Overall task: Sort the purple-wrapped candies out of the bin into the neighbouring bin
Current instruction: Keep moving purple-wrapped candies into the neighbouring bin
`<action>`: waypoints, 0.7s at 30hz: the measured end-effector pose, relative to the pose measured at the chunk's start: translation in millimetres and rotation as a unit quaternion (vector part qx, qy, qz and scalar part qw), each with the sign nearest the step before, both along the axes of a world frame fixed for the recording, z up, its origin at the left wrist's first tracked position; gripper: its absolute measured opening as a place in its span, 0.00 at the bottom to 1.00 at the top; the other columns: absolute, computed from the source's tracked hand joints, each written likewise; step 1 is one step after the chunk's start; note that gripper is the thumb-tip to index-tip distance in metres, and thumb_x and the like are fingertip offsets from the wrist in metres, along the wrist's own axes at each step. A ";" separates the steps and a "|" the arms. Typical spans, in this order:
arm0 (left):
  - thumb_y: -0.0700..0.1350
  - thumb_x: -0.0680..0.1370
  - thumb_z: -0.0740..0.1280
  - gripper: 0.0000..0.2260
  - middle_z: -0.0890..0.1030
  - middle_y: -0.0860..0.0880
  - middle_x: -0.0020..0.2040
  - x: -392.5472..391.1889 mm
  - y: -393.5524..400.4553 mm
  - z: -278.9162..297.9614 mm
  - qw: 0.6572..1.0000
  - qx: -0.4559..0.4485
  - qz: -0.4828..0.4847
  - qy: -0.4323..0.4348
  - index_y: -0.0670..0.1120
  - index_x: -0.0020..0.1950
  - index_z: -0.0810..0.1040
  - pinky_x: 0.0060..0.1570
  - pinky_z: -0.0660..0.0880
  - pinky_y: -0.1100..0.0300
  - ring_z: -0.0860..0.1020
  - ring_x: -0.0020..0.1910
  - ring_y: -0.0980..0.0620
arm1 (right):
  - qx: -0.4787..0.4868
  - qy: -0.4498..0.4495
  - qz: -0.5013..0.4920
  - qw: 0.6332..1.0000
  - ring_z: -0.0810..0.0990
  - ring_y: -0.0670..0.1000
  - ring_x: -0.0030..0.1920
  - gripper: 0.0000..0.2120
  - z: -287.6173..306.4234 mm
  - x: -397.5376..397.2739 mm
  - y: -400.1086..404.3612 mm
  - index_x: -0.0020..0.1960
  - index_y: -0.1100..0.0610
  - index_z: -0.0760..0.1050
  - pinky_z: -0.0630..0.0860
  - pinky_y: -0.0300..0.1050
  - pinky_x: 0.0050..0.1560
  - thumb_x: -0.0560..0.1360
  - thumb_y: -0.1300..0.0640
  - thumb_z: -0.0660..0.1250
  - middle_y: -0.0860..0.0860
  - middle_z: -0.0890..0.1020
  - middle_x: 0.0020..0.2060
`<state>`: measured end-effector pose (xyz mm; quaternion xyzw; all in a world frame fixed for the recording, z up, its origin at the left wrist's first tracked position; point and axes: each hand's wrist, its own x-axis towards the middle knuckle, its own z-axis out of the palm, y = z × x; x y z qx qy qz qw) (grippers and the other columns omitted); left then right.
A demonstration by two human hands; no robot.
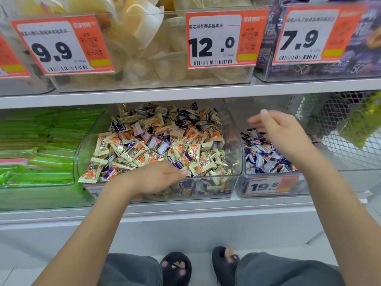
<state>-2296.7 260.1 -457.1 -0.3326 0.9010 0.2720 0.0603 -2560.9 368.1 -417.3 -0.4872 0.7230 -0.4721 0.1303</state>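
The middle clear bin [237, 141] holds a heap of gold-and-orange candies [193, 149] with purple-wrapped candies [121, 127] mixed in. Just right of it, a second clear bin [303, 182] holds purple-and-white wrapped candies [266, 159]. My left hand [158, 178] lies palm down on the front of the mixed heap, fingers together pointing right; what is under it is hidden. My right hand [282, 133] hovers over the right bin, fingers spread, nothing visible in it.
A bin of green packets [39, 145] stands to the left. A wire mesh basket [340, 129] is at far right. The upper shelf [185, 93] carries clear bins with orange price tags [226, 38]. My knees and dark slippers [177, 267] are below.
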 end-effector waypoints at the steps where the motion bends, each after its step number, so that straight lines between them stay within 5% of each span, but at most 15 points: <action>1: 0.58 0.80 0.53 0.24 0.70 0.44 0.40 2.5 -1.4 1.6 1.000 0.012 -0.003 0.015 0.38 0.43 0.71 0.44 0.66 0.56 0.69 0.39 0.50 | -0.026 0.019 0.018 0.999 0.79 0.43 0.52 0.16 4.9 14.1 -2.7 0.49 0.48 0.80 0.74 0.49 0.59 0.82 0.49 0.54 0.43 0.82 0.47; 6: 0.53 0.80 0.59 0.10 0.75 0.55 0.36 24.0 -10.7 11.0 0.997 0.039 -0.008 0.066 0.54 0.42 0.76 0.42 0.70 0.57 0.72 0.36 0.56 | -0.067 0.049 0.125 0.989 0.79 0.45 0.40 0.12 10.8 72.9 -18.0 0.45 0.47 0.80 0.76 0.42 0.41 0.79 0.50 0.59 0.44 0.83 0.39; 8: 0.52 0.80 0.59 0.11 0.75 0.50 0.38 29.3 -13.0 11.5 0.995 0.049 -0.006 0.084 0.48 0.44 0.77 0.43 0.70 0.56 0.72 0.38 0.54 | -0.030 0.063 0.173 0.983 0.79 0.48 0.40 0.10 4.3 87.3 -27.0 0.46 0.48 0.79 0.76 0.43 0.38 0.79 0.50 0.60 0.45 0.82 0.39; 13: 0.50 0.82 0.56 0.16 0.71 0.47 0.38 30.5 -15.8 7.1 0.995 0.042 0.037 0.077 0.41 0.42 0.72 0.46 0.70 0.55 0.69 0.38 0.52 | 0.138 0.162 0.279 0.937 0.76 0.43 0.49 0.11 -25.7 103.5 -54.1 0.59 0.51 0.77 0.73 0.36 0.52 0.78 0.59 0.63 0.46 0.80 0.54; 15: 0.50 0.83 0.54 0.15 0.72 0.45 0.40 27.9 -15.7 3.1 0.995 0.052 0.053 0.066 0.42 0.44 0.71 0.50 0.70 0.54 0.71 0.41 0.50 | 0.201 0.207 0.291 0.912 0.74 0.41 0.44 0.15 -32.6 103.4 -62.1 0.63 0.52 0.75 0.70 0.34 0.47 0.77 0.60 0.67 0.47 0.79 0.56; 18: 0.51 0.83 0.53 0.13 0.68 0.53 0.38 24.9 -13.5 0.8 0.995 0.056 0.052 0.062 0.49 0.41 0.66 0.46 0.66 0.59 0.67 0.38 0.57 | 0.227 0.215 0.295 0.903 0.69 0.41 0.35 0.18 -35.5 104.7 -70.3 0.61 0.53 0.76 0.66 0.35 0.37 0.72 0.60 0.72 0.46 0.78 0.43; 21: 0.51 0.82 0.54 0.15 0.68 0.50 0.37 29.6 -14.6 1.1 0.993 0.050 0.059 0.090 0.44 0.42 0.68 0.41 0.65 0.58 0.66 0.36 0.54 | 0.249 0.211 0.299 0.897 0.68 0.40 0.32 0.13 -38.3 106.5 -73.1 0.56 0.52 0.75 0.63 0.33 0.31 0.73 0.61 0.71 0.41 0.69 0.34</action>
